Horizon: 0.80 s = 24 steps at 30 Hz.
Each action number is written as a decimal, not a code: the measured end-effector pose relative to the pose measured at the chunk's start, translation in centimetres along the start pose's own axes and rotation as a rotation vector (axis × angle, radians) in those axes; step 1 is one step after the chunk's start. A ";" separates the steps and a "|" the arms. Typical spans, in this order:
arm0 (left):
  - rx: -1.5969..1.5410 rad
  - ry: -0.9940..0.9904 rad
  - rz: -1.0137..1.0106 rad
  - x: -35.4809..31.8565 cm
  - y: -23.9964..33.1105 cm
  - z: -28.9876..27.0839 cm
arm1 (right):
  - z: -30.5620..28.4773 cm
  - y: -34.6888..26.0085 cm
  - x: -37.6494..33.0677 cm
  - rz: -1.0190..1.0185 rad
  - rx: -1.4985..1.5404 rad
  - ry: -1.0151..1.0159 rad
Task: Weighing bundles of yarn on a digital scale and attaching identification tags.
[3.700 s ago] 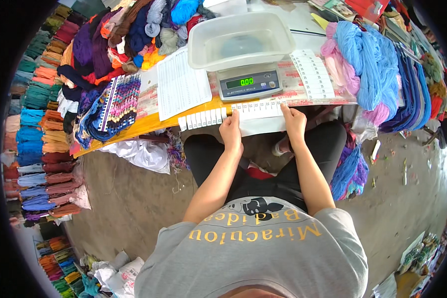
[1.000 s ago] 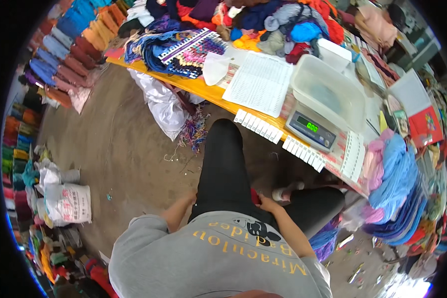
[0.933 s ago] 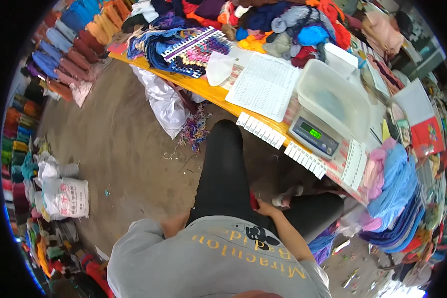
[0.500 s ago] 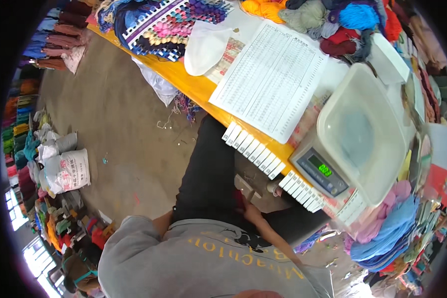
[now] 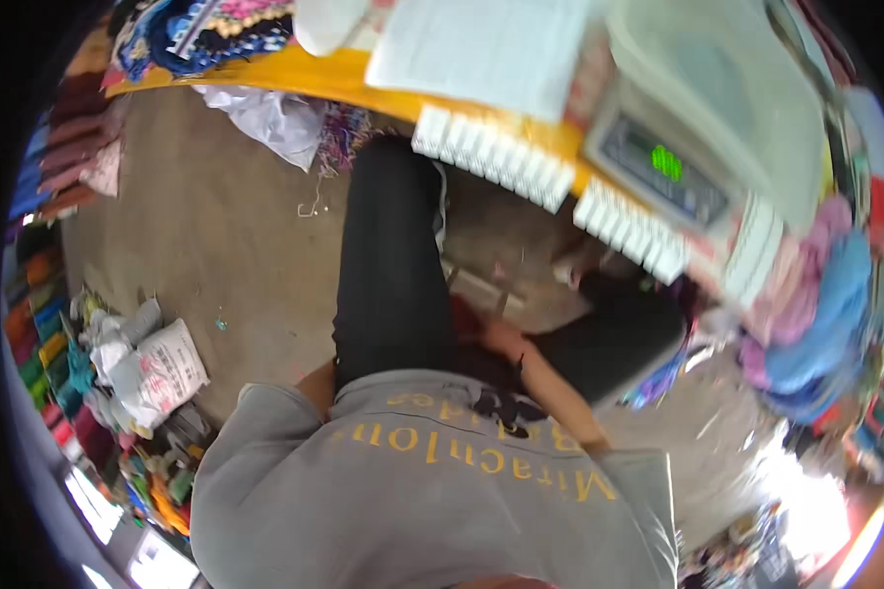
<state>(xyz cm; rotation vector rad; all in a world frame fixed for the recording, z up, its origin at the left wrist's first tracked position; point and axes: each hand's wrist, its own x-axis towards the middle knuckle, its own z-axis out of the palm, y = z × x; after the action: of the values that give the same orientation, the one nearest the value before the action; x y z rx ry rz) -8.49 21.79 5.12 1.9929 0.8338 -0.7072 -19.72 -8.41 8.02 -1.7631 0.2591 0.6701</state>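
Observation:
My right hand (image 5: 501,339) is down between my thighs, beside a dark red surface (image 5: 469,319) that looks like part of a seat. Its fingers are blurred and partly hidden, so their grip cannot be made out. On my left side only a bit of forearm (image 5: 316,389) shows by the hip, and the hand itself is hidden. The table ahead carries a digital scale (image 5: 658,162) with a large pale tray (image 5: 737,88) and a lit green display. Left of it lies a white printed sheet (image 5: 476,54).
White label tags (image 5: 491,157) line the table's yellow front edge (image 5: 309,79). Multicoloured yarn (image 5: 250,39) lies at the far left, pink and blue skeins (image 5: 825,285) at the right. A white sack (image 5: 162,371) stands on the floor at left, near piled yarn. A white plastic bag (image 5: 270,118) hangs under the table.
The view has tilted down, so the table and scale sit higher and more floor shows. My right hand stays between my thighs. The scale's display has changed.

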 end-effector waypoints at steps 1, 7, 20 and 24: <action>0.045 -0.040 -0.015 -1.4 -1.4 -1.8 | 0.1 1.0 -0.6 0.117 -0.178 0.011; 0.025 -0.088 0.125 3.1 -0.1 -6.9 | -4.5 0.9 -5.6 0.189 0.051 0.662; 0.381 0.346 0.971 0.6 17.0 -4.0 | -4.7 4.9 -2.1 -0.044 0.184 0.779; 0.784 0.501 1.058 -3.0 18.9 -0.4 | -5.7 3.1 -2.0 0.025 0.343 0.778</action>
<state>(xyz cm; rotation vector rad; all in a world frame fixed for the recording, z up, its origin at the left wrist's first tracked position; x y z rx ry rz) 4.18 13.22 16.59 2.9197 -0.4093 0.1567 -21.17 -14.98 7.57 -1.6107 0.8707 -0.0807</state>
